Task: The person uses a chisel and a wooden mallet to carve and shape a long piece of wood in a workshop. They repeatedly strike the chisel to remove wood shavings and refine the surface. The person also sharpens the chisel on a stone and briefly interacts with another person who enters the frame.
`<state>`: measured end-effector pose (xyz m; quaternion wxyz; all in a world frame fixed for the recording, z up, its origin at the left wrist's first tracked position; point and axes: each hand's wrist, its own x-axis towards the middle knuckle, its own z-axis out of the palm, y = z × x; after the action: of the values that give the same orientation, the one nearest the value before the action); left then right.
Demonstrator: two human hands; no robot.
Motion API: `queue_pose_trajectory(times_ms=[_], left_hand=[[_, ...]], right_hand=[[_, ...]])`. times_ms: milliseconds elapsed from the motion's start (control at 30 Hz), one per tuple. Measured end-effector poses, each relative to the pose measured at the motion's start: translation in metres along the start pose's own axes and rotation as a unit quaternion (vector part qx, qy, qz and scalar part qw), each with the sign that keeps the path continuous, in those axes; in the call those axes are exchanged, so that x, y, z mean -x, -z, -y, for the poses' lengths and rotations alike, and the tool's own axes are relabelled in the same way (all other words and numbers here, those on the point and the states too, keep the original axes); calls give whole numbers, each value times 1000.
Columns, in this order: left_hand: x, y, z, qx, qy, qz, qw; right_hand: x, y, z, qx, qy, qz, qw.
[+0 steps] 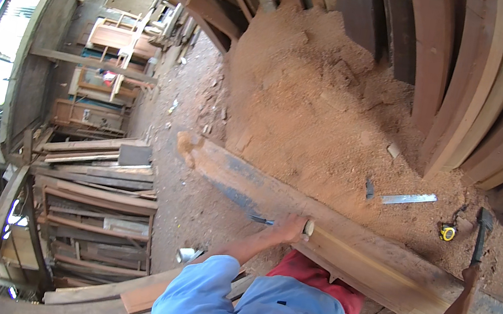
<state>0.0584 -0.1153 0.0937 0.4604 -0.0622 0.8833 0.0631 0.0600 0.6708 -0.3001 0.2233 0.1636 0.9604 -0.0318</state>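
A long, thick wooden plank lies aslant across the front of me, dusty along its far face. My left hand rests at its near edge, closed around what looks like a chisel. The tool's dark blade points left, and its pale round handle end shows beside my fingers. Off to the right, my right hand grips the handle of a hammer, its dark head raised past the plank's far side and apart from the chisel.
Sawdust covers the ground beyond the plank. On it lie a yellow tape measure, a silver metal strip and a small dark piece. Boards lean along the far right. Stacked timber stands at left, near a white can.
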Motion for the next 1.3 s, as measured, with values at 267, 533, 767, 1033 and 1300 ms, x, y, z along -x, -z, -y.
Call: queue_pose_trajectory(times_ms=[267,533,767,1033,1300], left_hand=[[27,9,-19,-12,12,-38,999],[2,8,7,-65,-112,-41,991],[-33,48,-6,-206,-273,25,939],[-58,52,-22,-260,-377,123,881],[-59,47,-16,-288,-431,92,850]], right_hand=[[-20,44,70,-236,-14,99,966],[92,187,164,-708,-137,73,688],[287,282,241,-745,-137,-62,650],[511,320,381,-806,-158,-225,525],[548,197,451,-811,-387,-332,287]])
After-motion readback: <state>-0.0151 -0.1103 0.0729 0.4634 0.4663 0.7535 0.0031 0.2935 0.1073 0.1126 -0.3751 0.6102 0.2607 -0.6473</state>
